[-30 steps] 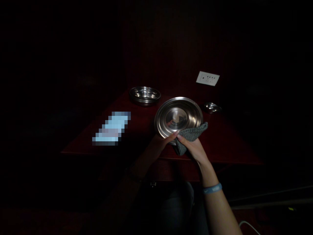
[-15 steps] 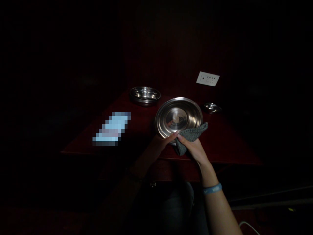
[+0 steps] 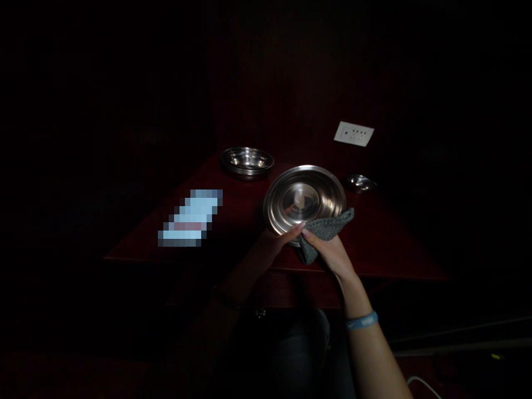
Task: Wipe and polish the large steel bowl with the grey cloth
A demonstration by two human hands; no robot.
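Observation:
A shiny steel bowl (image 3: 301,197) is tilted so its inside faces me, above the near part of the dark red table (image 3: 399,249). My left hand (image 3: 278,244) grips its near left rim, thumb over the edge and the other fingers hidden beneath. At the near right rim my right hand (image 3: 330,249) is closed on a grey-green cloth (image 3: 326,228), its thumb pressing the cloth against the bowl. The two thumb tips almost meet at the rim. Part of the cloth hangs below the bowl's edge.
Stacked steel bowls (image 3: 247,166) stand at the back left of the table. A smaller steel dish (image 3: 361,183) lies at the right. A blurred-out bright rectangle (image 3: 191,219) is on the left. A white socket plate (image 3: 354,134) is on the back wall. Surroundings are very dark.

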